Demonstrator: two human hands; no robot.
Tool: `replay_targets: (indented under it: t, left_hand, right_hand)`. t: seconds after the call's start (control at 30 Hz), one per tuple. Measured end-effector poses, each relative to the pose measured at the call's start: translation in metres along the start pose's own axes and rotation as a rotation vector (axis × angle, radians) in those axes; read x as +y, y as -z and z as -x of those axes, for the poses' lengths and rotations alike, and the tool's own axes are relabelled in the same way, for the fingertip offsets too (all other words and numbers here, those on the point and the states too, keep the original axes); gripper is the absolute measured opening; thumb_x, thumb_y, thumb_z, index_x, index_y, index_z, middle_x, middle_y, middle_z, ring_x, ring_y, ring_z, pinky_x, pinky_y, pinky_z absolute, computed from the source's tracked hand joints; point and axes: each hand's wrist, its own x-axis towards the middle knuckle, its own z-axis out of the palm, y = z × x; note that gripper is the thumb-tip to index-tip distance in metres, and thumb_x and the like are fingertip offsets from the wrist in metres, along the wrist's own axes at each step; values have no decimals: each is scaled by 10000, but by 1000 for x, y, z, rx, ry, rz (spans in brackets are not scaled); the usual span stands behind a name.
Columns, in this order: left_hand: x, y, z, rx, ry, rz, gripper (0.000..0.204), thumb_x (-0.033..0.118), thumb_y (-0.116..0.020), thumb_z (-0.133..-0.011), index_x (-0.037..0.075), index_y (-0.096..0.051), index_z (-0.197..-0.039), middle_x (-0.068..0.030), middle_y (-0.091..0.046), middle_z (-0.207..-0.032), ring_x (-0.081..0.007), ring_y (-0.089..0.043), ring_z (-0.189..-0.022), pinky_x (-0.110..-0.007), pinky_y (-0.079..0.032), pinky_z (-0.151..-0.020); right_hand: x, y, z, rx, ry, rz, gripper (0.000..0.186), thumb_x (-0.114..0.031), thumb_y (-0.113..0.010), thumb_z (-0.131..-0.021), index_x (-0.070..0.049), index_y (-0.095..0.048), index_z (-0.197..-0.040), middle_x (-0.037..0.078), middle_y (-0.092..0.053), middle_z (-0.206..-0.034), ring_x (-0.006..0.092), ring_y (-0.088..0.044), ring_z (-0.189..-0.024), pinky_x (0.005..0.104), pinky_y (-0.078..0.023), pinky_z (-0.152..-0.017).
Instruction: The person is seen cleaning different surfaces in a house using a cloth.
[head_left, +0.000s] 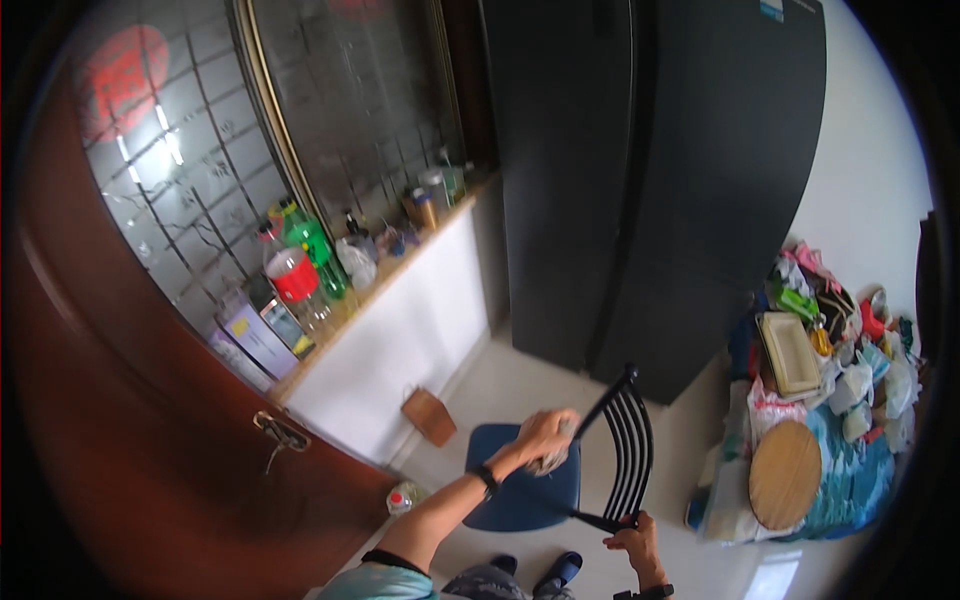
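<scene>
A chair with a blue seat [510, 500] and a black slatted backrest [632, 455] stands in front of me. My left hand [545, 434] is closed around a crumpled greyish-brown cloth [548, 463], over the seat's far right part, close to the backrest. Part of the cloth is hidden under the fingers. My right hand [638, 546] grips the near end of the backrest's frame.
A dark refrigerator [560, 200] rises beyond the chair. Bottles [295, 275] line a ledge at left, above a brown wooden block [429, 416] on the floor. The brown door [200, 430] stands near left. At right lie bags and a round wooden board [785, 475].
</scene>
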Motion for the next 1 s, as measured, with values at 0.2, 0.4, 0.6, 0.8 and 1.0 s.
replay_targets:
  t: [0.2,0.4,0.6,0.8,1.0]
  left_hand:
    - [-77,21,79,-35,223,-151,315,224,-723,-691,113,-705,-985,-150,-719,-914,-315,-695,-886,-393,-540,-796]
    - [-67,28,138,-248,678,-62,445,391,-777,-649,-19,-652,-765,-158,-672,-735,-264,-651,-669,-352,-472,-627]
    - [-104,11,187,-150,585,98,404,373,-766,-786,-20,-679,-748,-129,-661,-765,-198,-635,-731,-318,-450,-653]
    - [-136,21,189,77,467,132,307,341,-754,-778,35,-729,-770,-118,-611,-811,-221,-586,-816,-354,-441,-747]
    - [-156,50,158,6,737,253,273,239,-788,-655,-14,-727,-735,-139,-707,-735,-219,-683,-716,-323,-506,-670]
  right_hand:
    - [24,14,-69,-211,-20,-4,402,-82,-733,-713,90,-510,-999,229,-622,-772,315,-656,-598,393,-568,-534]
    - [44,28,-76,-239,133,145,387,-278,-790,-766,11,-595,-933,84,-628,-733,190,-605,-510,305,-504,-442]
    - [-9,39,-51,54,72,306,726,-487,-851,-711,-6,-533,-1151,211,-684,-891,331,-669,-826,445,-538,-728]
    - [27,16,-142,177,239,136,399,-127,-835,-685,5,-572,-955,117,-623,-672,183,-611,-555,315,-500,-510]
    - [-52,9,-115,-125,-126,60,171,-127,-771,-750,-25,-641,-707,3,-576,-599,125,-543,-491,276,-375,-451]
